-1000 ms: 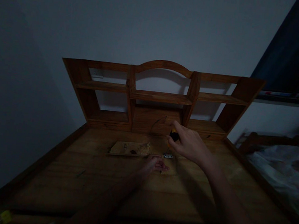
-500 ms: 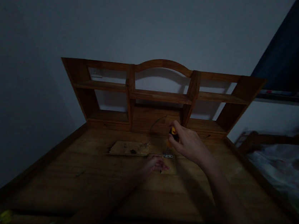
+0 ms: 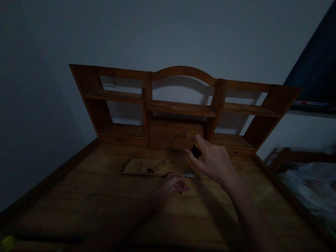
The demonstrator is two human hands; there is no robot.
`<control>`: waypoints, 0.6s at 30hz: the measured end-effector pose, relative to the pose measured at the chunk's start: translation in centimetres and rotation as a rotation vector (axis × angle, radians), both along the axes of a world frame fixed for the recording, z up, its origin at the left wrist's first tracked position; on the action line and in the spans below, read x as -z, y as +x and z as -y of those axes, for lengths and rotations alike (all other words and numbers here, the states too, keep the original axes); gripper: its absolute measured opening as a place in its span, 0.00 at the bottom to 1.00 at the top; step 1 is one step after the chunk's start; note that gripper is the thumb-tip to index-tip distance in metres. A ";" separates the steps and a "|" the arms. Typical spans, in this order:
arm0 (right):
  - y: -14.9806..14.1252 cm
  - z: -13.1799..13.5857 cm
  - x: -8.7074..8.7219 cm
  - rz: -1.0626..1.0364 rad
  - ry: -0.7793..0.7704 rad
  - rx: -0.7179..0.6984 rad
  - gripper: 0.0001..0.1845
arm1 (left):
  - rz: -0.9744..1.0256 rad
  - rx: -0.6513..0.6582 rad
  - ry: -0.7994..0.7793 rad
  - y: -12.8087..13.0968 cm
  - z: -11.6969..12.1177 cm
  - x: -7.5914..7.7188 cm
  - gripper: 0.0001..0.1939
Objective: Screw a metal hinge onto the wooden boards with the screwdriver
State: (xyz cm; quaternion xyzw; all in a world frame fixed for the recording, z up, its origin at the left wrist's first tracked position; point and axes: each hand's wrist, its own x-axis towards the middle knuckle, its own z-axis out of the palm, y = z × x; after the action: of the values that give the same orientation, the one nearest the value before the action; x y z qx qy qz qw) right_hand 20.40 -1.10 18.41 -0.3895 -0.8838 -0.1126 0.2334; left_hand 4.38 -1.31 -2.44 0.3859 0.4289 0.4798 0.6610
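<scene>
My right hand (image 3: 214,159) is closed around the black and yellow handle of a screwdriver (image 3: 196,150), held upright. The thin shaft runs down to a small metal plate with holes (image 3: 189,175), perhaps a hinge or latch, on the wooden desktop. Just left of and nearer than the plate, my left hand (image 3: 175,183) rests low with its fingers bent together around or on a small piece at the desk surface; dim light hides what it is. To its left lies a wooden board (image 3: 143,166) with a broken, rough right end.
At the back of the desk (image 3: 111,200) stands a wooden shelf unit (image 3: 182,108) against the wall. A small thin dark item (image 3: 91,194) lies at the left. Beyond the right edge is a plastic-covered pile (image 3: 318,187); something yellow (image 3: 8,242) shows at lower left.
The fingers of my right hand have shifted around the screwdriver handle, with the thumb side more spread and less yellow showing. My left hand stays in place.
</scene>
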 end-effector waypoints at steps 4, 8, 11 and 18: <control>0.1 0.0 0.0 0.017 -0.025 -0.053 0.12 | -0.003 -0.036 -0.034 0.2 0.2 -0.6 0.08; 0.1 0.0 0.0 0.005 -0.015 0.003 0.18 | -0.014 -0.029 -0.039 0.2 0.3 -0.9 0.09; 0.2 -0.2 0.1 -0.012 -0.037 -0.034 0.19 | -0.024 -0.030 -0.016 0.2 0.4 -1.0 0.07; 0.2 -0.5 0.3 -0.005 -0.048 -0.003 0.21 | -0.021 -0.052 -0.039 0.3 0.5 -1.2 0.06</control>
State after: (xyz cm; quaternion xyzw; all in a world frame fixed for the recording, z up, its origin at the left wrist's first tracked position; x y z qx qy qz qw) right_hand 20.63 -0.60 18.12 -0.3941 -0.8862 -0.0900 0.2264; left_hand 4.70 -1.83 -1.28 0.3667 0.4549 0.4842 0.6512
